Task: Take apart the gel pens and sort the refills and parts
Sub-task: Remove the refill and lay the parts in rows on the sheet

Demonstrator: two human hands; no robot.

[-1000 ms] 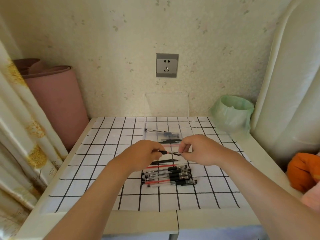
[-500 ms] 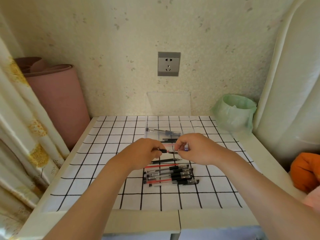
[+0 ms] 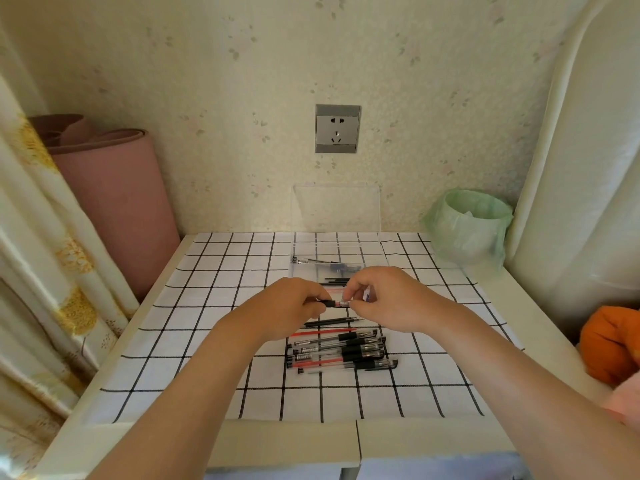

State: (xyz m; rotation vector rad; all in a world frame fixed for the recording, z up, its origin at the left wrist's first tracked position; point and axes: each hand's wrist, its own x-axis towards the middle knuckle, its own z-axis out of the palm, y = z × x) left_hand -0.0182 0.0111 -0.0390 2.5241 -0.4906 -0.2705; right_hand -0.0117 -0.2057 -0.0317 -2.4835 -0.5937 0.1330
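Holding one gel pen (image 3: 333, 303) level just above the checked cloth (image 3: 214, 341), both hands meet at the middle of the table (image 3: 540, 327). The left hand (image 3: 294, 303) curls round the pen's black grip end, and the right hand (image 3: 384, 299) pinches its clear end between thumb and fingertips. Just below them, loose black refills (image 3: 330, 321) and a red refill (image 3: 322, 332) lie on the cloth, next to a pile of whole gel pens (image 3: 343, 351) lying roughly side by side. Beyond the hands sits a clear plastic box (image 3: 304, 268) holding a few small pen parts, with more thin black pieces at its near edge. A green-lined bin (image 3: 467, 223) stands at the far right corner.
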